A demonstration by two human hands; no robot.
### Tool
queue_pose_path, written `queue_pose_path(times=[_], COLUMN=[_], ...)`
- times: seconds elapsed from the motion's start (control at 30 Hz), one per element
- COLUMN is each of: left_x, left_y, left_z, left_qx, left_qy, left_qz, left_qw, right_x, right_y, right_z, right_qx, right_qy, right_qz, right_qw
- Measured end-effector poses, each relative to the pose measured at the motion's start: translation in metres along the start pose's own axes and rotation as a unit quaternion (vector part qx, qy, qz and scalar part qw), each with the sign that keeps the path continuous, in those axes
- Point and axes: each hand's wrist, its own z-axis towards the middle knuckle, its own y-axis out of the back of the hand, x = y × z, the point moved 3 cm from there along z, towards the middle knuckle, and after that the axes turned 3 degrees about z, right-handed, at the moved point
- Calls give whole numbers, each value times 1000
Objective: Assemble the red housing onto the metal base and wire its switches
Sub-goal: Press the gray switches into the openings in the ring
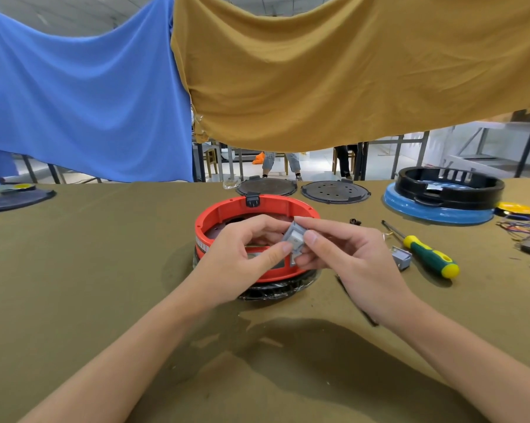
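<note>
Head view: nearest the camera, two bare forearms reach forward over a table [74,270] draped in olive cloth. The left hand [242,254] and the right hand [343,254] meet above the red housing [224,210], and both pinch one small grey switch [295,241] between thumb and fingertips, the left thumb on its near edge, the right thumb and forefinger on its right side. The switch is held tilted, just over the near part of the ring.

The housing stands at mid-table on a dark base [273,293], with a black clip [252,200] at its far rim. To the right, a second grey switch [401,257] lies on the cloth just beside a screwdriver [425,250] with a green and yellow handle. Further right lies a tangle of wires [523,228]. At the far edge rest two dark round plates [266,187] [335,191] and a black ring [450,186] on a blue dish [434,213]. Blue and mustard cloths hang behind.
</note>
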Motion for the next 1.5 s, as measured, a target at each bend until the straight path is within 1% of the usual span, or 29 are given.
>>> queue_pose_path(times=[0.13, 0.23, 0.33, 0.47, 0.5, 0.57, 0.63, 0.67, 0.73, 0.8, 0.87, 1.07, 1.23, 1.5], left_x=[1, 0, 0, -3, -3, -2, 4, 7, 14, 19, 21, 18, 16, 11], left_y=[-1, -1, 0, 5, 8, 16, 26, 29, 28, 24, 22, 18, 17, 16], left_z=[0, -1, -2, 0, 1, 2, 3, 2, 0, -2, -2, -2, -2, -2], left_qx=[1, 5, 24, 49, 47, 16, -21, -20, 26, 75, 88, 91, 80, 83], left_qy=[7, 9, 13, 8, 3, 0, 24, 37, 49, 54, 52, 30, 25, 29], left_qz=[-2, 3, 24, 35, 39, 57, 89, 117, 190, 226, 233, 229, 236, 234], left_qw=[1000, 1000, 999, 998, 998, 998, 996, 992, 980, 970, 967, 969, 968, 968], right_x=[2, 3, 1, 2, 2, 2, 0, -1, -2, -4, -4, -10, -10, -9], right_y=[0, 0, 1, 3, 3, 4, 5, 6, 6, 6, 6, 4, 3, -1], right_z=[0, -1, -1, 2, 3, 4, 4, 4, 3, 3, 2, 1, 1, 0], right_qx=[5, 10, 6, 14, 13, 10, 9, 11, 26, 44, 51, 58, 57, 58], right_qy=[8, 29, 38, 44, 48, 54, 56, 56, 53, 55, 61, 85, 86, 98], right_qz=[-3, -38, -72, -81, -83, -98, -131, -150, -186, -222, -250, -326, -328, -364], right_qw=[1000, 999, 997, 996, 995, 994, 990, 987, 981, 972, 965, 940, 939, 925])
